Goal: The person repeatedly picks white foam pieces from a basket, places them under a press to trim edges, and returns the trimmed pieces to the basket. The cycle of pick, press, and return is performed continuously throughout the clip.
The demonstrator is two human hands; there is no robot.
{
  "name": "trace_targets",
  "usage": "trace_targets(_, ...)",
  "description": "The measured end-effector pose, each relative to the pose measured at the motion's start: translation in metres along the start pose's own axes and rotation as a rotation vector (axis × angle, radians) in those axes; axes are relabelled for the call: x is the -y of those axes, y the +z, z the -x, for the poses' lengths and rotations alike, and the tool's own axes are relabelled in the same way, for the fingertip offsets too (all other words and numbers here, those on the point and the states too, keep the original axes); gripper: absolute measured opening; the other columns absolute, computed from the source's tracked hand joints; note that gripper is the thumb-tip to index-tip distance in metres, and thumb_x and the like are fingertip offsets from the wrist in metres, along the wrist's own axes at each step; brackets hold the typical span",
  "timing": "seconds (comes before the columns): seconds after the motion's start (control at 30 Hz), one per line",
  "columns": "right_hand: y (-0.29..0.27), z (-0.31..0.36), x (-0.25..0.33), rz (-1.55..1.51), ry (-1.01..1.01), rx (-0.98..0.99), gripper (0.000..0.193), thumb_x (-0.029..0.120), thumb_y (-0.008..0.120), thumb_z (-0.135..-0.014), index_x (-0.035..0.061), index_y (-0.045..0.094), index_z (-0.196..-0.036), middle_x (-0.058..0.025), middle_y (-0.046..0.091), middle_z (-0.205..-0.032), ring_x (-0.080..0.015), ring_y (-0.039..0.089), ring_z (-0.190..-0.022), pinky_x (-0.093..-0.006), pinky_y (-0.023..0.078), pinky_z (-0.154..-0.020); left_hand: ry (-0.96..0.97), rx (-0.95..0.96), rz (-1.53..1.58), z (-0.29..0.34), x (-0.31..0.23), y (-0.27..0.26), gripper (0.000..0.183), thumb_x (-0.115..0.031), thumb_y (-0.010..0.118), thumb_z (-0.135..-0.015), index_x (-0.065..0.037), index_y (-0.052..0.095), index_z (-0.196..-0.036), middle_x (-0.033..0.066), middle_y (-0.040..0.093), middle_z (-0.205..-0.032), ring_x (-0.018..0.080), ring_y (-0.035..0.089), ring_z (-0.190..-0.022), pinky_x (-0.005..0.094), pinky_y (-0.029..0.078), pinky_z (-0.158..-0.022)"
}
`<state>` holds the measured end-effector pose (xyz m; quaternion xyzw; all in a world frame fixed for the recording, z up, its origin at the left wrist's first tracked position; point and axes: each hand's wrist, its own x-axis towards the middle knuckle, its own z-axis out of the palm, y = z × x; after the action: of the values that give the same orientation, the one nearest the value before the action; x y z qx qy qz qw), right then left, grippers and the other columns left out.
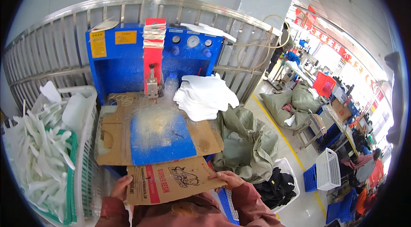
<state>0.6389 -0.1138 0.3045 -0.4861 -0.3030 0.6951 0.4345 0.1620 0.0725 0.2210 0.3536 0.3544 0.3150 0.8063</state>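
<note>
A flat piece of brown printed cardboard (174,181) lies level in front of my body, just below the blue machine's work surface. At its left edge my left hand (121,187) grips it, fingers closed on the rim. My right hand (230,179) pinches the right edge, thumb on top and the other fingers partly hidden underneath. Beyond it, a blue sheet (159,150) dusted with pale powder rests on more cardboard (113,118). Above that sheet stands the red arm (153,58) of the machine, with a metal head at its lower end. A stack of white sole-shaped pieces (203,98) sits to its right.
Left of me, a white basket (87,141) is heaped with thin white pieces (34,150). On the right are an open green sack (257,141) and a white bin of black pieces (278,188). The blue machine (115,64) backs onto a metal railing (47,47).
</note>
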Motion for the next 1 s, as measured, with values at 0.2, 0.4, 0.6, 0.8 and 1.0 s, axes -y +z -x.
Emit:
trace_targets(0.2,-0.008,-0.003,0.051,0.5,0.36,0.036,0.05,0.042,0.066,-0.104,0.012,0.062,-0.144,-0.01,0.074,-0.105,-0.0167,0.072,-0.072,-0.032,0.059,-0.063,-0.162,-0.009,0.208,-0.003,0.042,-0.025,0.054,-0.039,0.046,-0.111,-0.003,0.049,-0.152,0.0132,0.063,-0.143,0.0283,0.062,-0.129,0.0462,0.05,-0.109)
trace_targets(0.4,-0.002,-0.049,0.196,1.235,-0.279,-0.321,0.044,0.032,0.073,-0.097,0.0059,0.069,-0.133,-0.0128,0.076,-0.099,-0.0206,0.074,-0.083,-0.0355,0.059,-0.077,-0.187,-0.129,0.129,-0.009,0.071,-0.075,0.055,-0.04,0.051,-0.109,-0.002,0.051,-0.15,0.0174,0.071,-0.123,0.03,0.072,-0.103,0.044,0.059,-0.086)
trace_targets(0.6,0.0,-0.194,0.299,1.759,-0.841,-0.646,0.053,0.022,0.073,-0.091,0.01,0.06,-0.141,-0.019,0.058,-0.141,-0.036,0.056,-0.132,-0.0469,0.047,-0.107,-0.288,-0.456,-0.335,0.013,0.001,-0.074,0.051,-0.028,0.062,-0.106,0.002,0.052,-0.145,0.0198,0.075,-0.096,0.0297,0.075,-0.075,0.0387,0.058,-0.056)
trace_targets(0.8,-0.026,-0.249,0.3,1.925,-0.518,-0.597,0.04,0.017,0.063,-0.091,0.0111,0.065,-0.131,-0.015,0.064,-0.131,-0.0346,0.061,-0.127,-0.0478,0.049,-0.104,-0.162,-0.274,-0.38,0.057,-0.06,-0.046,0.039,-0.037,0.066,-0.105,-0.006,0.067,-0.129,0.013,0.075,-0.108,0.0188,0.072,-0.089,0.0338,0.059,-0.071)
trace_targets(1.0,-0.038,-0.242,0.306,1.916,-0.487,-0.554,0.025,0.025,0.062,-0.096,0.0139,0.07,-0.117,-0.0126,0.069,-0.118,-0.0348,0.069,-0.11,-0.0487,0.056,-0.092,-0.03,-0.2,-0.377,0.056,-0.09,-0.003,0.037,-0.03,0.062,-0.107,0.002,0.066,-0.126,0.0155,0.074,-0.108,0.0226,0.071,-0.093,0.036,0.057,-0.078)
